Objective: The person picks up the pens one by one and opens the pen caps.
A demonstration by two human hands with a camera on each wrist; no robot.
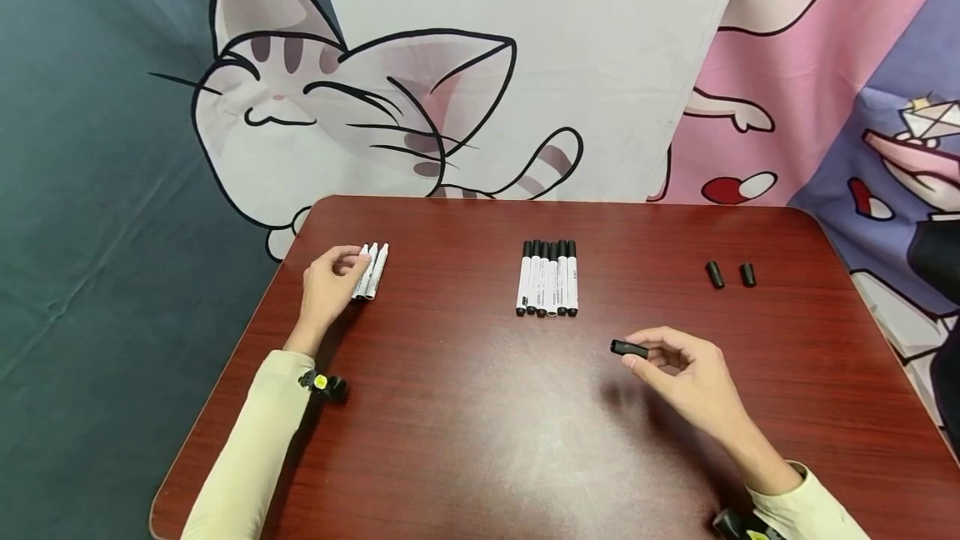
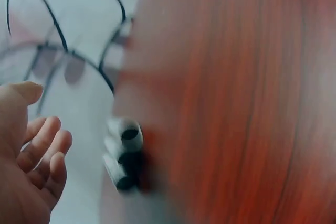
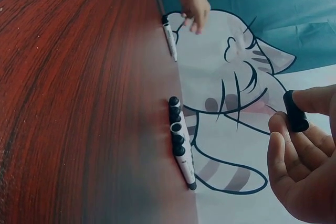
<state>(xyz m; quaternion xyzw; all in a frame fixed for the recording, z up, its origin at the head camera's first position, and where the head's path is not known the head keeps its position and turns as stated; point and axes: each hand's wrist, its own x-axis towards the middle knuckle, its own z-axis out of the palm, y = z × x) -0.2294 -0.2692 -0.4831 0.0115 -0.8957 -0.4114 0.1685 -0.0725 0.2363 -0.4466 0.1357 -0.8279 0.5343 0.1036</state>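
At the table's left, three white capless marker barrels (image 1: 370,272) lie side by side. My left hand (image 1: 330,286) hovers beside them, its fingers loosely bent; the left wrist view shows nothing between thumb and fingers, with the barrels (image 2: 124,153) a little apart from it. My right hand (image 1: 690,369) pinches a black marker cap (image 1: 628,348) between thumb and fingertips, held above the table right of centre. That cap (image 3: 295,111) also shows in the right wrist view. Several black-capped white markers (image 1: 547,277) lie in a row at mid-table; one has a hollow lower end.
Two loose black caps, one to the left (image 1: 715,275) and one to the right (image 1: 747,275), lie at the far right of the brown table (image 1: 450,423). A cat-printed cloth (image 1: 525,90) hangs behind the back edge.
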